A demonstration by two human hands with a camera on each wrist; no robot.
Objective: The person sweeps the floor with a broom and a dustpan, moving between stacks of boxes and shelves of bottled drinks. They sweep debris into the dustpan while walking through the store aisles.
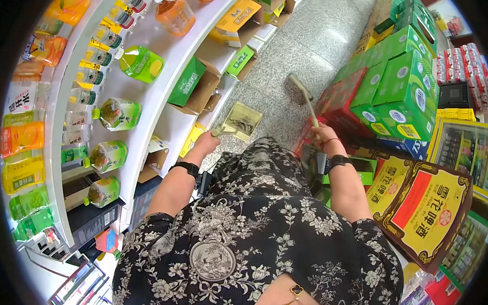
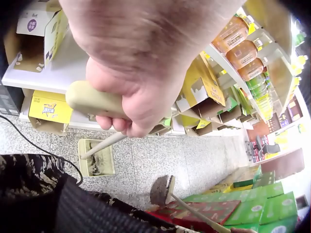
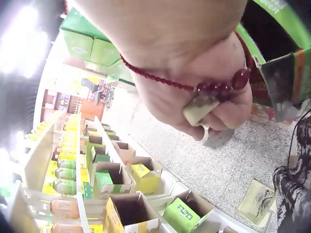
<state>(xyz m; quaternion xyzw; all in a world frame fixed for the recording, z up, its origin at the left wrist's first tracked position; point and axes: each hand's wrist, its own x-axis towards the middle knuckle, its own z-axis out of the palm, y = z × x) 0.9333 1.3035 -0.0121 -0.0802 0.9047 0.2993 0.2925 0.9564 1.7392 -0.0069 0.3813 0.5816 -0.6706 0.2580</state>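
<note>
My left hand [image 1: 205, 145] grips the handle of a pale yellow dustpan [image 1: 254, 118], which lies on the speckled floor with dark debris in it. In the left wrist view the fingers curl round the thick handle end [image 2: 99, 101]; a thin pole runs down to the pan [image 2: 108, 156]. My right hand [image 1: 325, 133] holds a broom by its pale handle [image 1: 310, 108]. The dark broom head [image 1: 294, 90] is at floor level, ahead and right of the dustpan. In the right wrist view the handle's end [image 3: 198, 111] sticks out of the fist, and the broom head is mostly hidden behind the hand.
White shelves [image 1: 125, 95] with bottles and open cartons line the left side. Stacked green beer boxes [image 1: 395, 88] and red ones [image 1: 341, 100] border the aisle at right. A yellow-and-brown carton [image 1: 423, 211] stands close by my right arm. Tiled floor [image 1: 310, 37] runs ahead between them.
</note>
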